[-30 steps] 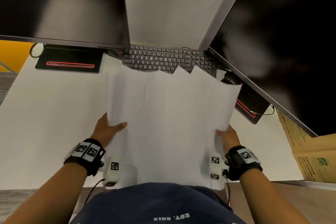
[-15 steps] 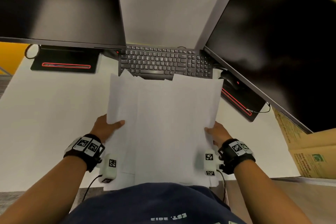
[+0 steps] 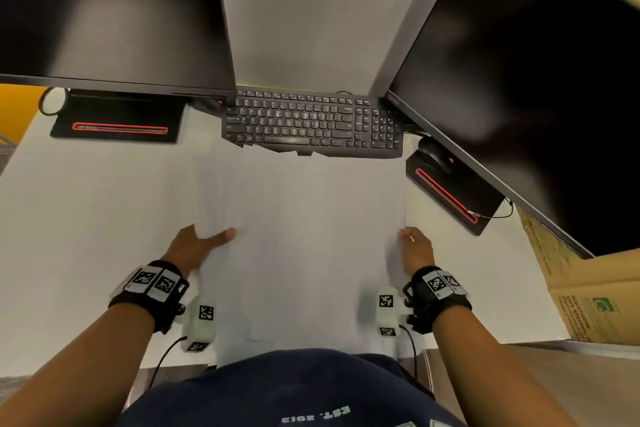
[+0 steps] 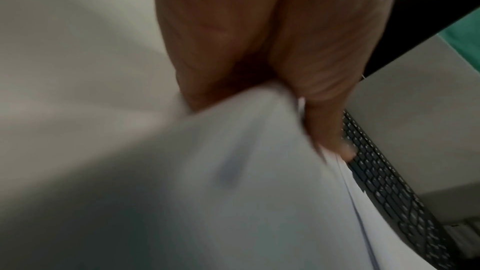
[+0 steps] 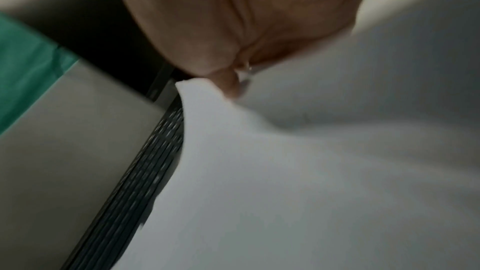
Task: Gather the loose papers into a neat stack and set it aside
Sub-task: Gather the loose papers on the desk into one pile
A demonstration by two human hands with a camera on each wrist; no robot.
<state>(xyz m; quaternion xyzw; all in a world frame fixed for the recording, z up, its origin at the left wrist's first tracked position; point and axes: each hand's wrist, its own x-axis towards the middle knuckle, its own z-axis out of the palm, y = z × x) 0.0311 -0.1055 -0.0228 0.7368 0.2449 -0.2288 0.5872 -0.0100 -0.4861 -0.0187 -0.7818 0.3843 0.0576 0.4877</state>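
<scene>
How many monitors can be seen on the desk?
2. One monitor is at the far left, the other monitor at the far right, angled inward. The keyboard lies between them. Others beyond the frame cannot be excluded.

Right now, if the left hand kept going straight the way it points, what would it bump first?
Probably the keyboard. The left hand, gripping the papers, points toward it, though depth is unclear.

2 monitors (image 3: 114, 14), 1 keyboard (image 3: 311, 125), 2 hands (image 3: 194, 246)
</scene>
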